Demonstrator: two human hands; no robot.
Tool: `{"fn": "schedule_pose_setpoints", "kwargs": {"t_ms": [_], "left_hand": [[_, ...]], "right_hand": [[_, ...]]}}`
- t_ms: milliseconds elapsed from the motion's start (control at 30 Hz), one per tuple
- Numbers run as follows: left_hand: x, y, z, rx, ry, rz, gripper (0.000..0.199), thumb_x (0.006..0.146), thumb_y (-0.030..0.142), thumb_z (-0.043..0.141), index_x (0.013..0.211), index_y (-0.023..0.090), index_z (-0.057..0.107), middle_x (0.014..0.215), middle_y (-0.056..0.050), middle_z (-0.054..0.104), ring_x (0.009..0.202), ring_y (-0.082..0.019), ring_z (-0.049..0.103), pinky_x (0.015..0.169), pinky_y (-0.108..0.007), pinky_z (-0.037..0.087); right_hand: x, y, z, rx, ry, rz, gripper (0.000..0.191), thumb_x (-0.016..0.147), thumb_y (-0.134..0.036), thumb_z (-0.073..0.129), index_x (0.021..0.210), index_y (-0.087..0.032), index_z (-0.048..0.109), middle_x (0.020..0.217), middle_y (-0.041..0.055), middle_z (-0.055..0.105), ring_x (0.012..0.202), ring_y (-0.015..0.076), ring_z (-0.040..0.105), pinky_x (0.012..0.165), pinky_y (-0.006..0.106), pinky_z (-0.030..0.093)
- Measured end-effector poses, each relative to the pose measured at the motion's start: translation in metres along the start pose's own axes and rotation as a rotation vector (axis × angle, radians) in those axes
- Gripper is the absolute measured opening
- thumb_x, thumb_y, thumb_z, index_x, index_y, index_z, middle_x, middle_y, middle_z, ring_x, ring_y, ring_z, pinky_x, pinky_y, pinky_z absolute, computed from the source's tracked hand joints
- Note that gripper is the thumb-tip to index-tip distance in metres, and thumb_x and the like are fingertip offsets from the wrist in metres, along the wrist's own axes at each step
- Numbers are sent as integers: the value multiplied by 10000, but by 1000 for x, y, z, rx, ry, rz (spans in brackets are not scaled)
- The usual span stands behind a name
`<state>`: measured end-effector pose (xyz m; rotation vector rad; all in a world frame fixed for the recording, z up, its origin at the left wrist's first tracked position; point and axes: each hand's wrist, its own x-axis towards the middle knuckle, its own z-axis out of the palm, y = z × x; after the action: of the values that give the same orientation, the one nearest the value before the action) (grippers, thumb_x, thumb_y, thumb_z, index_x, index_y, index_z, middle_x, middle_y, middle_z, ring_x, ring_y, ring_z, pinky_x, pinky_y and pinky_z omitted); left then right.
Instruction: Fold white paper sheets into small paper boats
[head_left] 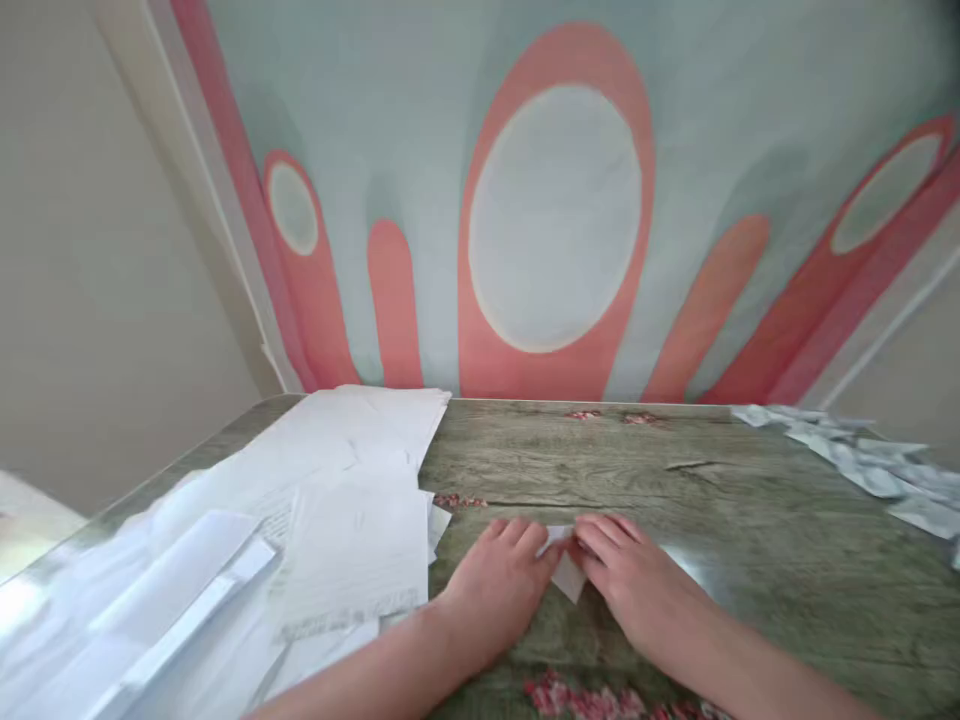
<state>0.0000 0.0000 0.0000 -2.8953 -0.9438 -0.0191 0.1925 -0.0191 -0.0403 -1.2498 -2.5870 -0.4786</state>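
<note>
Pinching a small white paper (570, 580) low in the frame, just right of centre, with left hand (499, 580) and right hand (634, 575), both narrow, fingers bunched at its opposite sides. Pointing one corner down toward the bottom edge, over the wood-patterned desk (570, 465). Cannot tell how far each thumb reaches behind the fingers. Overlapping across the lower left, near the left forearm: loose white sheets (360, 550), some with blurred print. Scattered along the right edge: small pale paper pieces (874, 470), well apart from both hands.
</note>
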Motion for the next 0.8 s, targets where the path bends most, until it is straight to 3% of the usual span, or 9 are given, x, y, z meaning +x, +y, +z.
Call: {"fn": "schedule_pose_setpoints", "kwargs": {"t_ms": [133,367,633,800], "left_hand": [[0,1,2,-16,-2,-20,366,855,187,444,1220,214,438,973,-54,510,912,-225,479,809,-365,426],[-1,3,7,-32,20,-59,311,871,182,416,1176,208,471,998,-59,513,938,-229,479,820,-371,418],[-3,2,12,-14,69,-58,322,882,232,420,1197,194,475,1114,-91,504,1126,-266,394,963,-411,308],[-4,2,14,-5,71,-65,354,870,254,449,1221,209,466,1165,-94,496,1168,-269,368,983,-409,284]], "right_hand": [[-2,-10,1,-58,-2,84,217,743,-95,556,940,-121,643,973,85,620,1014,242,507,864,390,395],[-6,-12,-2,-131,-68,147,359,702,-55,511,1035,-109,636,1040,125,626,1043,272,500,863,422,411],[-6,1,-16,-245,-179,175,284,686,-13,509,882,-99,696,915,139,655,942,294,547,787,420,461],[-4,0,-10,-198,-113,179,264,694,-38,510,884,-86,687,984,140,647,1004,291,524,881,451,415]]}}
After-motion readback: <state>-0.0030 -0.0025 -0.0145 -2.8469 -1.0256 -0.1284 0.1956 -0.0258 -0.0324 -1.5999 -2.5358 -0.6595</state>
